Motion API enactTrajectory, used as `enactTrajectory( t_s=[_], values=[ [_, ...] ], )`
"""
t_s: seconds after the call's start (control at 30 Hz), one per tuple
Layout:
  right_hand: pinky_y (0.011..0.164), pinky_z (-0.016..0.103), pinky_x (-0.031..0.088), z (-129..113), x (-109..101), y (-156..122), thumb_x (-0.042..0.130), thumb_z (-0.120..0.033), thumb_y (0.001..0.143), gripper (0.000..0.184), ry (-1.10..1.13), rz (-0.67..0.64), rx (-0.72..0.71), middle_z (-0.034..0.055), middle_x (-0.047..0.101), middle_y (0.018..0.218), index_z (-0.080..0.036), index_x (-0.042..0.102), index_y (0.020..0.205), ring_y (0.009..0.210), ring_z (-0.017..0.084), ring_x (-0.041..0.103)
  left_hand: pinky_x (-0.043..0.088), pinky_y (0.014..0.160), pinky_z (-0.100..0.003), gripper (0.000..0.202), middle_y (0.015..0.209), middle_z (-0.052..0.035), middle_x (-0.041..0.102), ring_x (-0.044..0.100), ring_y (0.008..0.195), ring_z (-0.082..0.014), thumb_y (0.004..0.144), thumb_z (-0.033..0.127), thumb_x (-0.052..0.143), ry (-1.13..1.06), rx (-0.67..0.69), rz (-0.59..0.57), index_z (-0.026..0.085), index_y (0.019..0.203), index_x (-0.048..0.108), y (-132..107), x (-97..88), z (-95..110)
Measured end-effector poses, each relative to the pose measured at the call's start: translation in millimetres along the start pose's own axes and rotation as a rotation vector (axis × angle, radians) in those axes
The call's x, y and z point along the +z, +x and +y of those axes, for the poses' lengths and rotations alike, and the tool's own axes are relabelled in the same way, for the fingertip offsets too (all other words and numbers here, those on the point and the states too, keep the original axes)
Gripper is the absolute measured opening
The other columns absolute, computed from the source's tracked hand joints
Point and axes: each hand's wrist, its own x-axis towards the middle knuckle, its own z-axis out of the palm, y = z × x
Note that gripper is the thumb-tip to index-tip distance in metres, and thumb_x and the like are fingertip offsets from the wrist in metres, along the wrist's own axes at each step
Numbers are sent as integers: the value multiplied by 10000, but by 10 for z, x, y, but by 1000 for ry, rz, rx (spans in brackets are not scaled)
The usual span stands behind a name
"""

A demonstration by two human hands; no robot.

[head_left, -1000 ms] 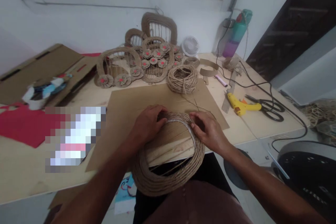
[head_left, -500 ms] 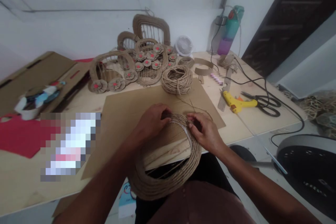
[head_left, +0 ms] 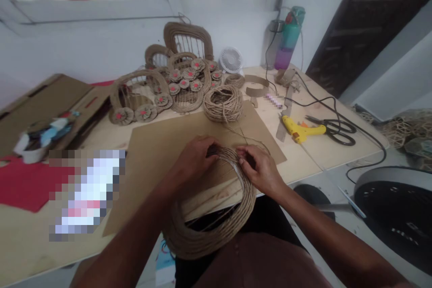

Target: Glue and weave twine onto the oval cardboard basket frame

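A ring wound with brown jute twine [head_left: 248, 204] leans from the table's front edge down toward my lap. At its far left side my left hand [head_left: 199, 157] pinches the rim, thumb inside and fingers over the top. My right hand [head_left: 258, 168] grips the rim a little further right, fingertips pressed to the twine. A strip of whitish backing shows along the inner edge between the hands. From the coil of jute twine [head_left: 223, 104] a loose strand runs across the cardboard sheet [head_left: 151, 162] toward my right hand.
Behind stand several twine-wrapped frames [head_left: 140, 94] with paper flowers, and a white fan [head_left: 231, 59]. At right lie a yellow glue gun [head_left: 303, 131], black scissors [head_left: 337, 131], a metal ruler [head_left: 285, 114] and a cable. Red sheet [head_left: 33, 184] and a cardboard box [head_left: 54, 99] are left.
The view has shifted slightly, so the table's things appear a little further left. Both hands keep their hold on the ring with hardly any movement.
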Motion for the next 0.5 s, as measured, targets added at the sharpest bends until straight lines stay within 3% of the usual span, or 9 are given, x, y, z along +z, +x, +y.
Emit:
enactTrajectory(
  t_s=[0.5],
  values=[
    [864,386,477,1,11,-4,542,-203,864,253,-32,11,1,73,725,1014,-211,664,1086,947,219,641,476,857,-397,158,961,-71,679,612,951,-259,739,222,560,71,-60,4,206,889,605,34,13,42]
  ],
)
